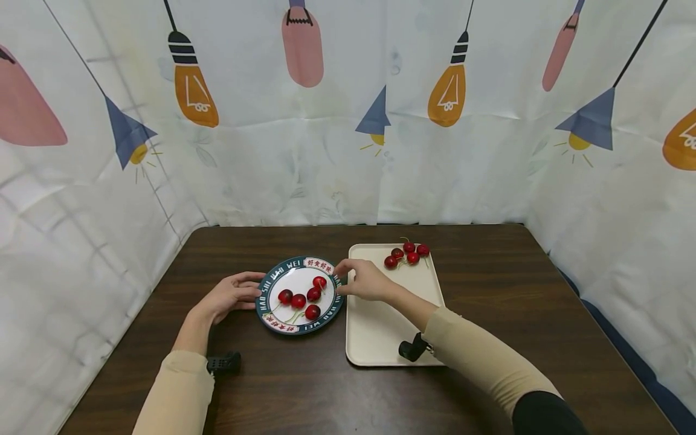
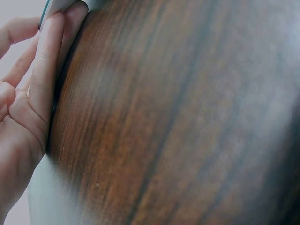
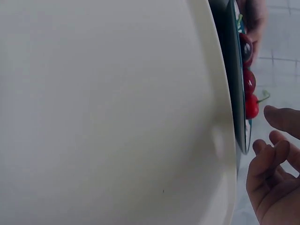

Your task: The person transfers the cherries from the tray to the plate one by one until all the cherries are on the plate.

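A round plate with a dark teal lettered rim stands left of the tray and holds several red cherries. My left hand touches its left rim with extended fingers; the left wrist view shows those fingers against the plate's edge, low over the table. Over the right rim is my right hand, thumb and fingers apart with nothing visible between them. In the right wrist view this hand has loosely bent fingers beside the plate; whether it touches the rim I cannot tell.
A cream rectangular tray lies under my right forearm, with several cherries at its far end. Both stand on a dark wood table. A patterned white curtain hangs behind and along the sides.
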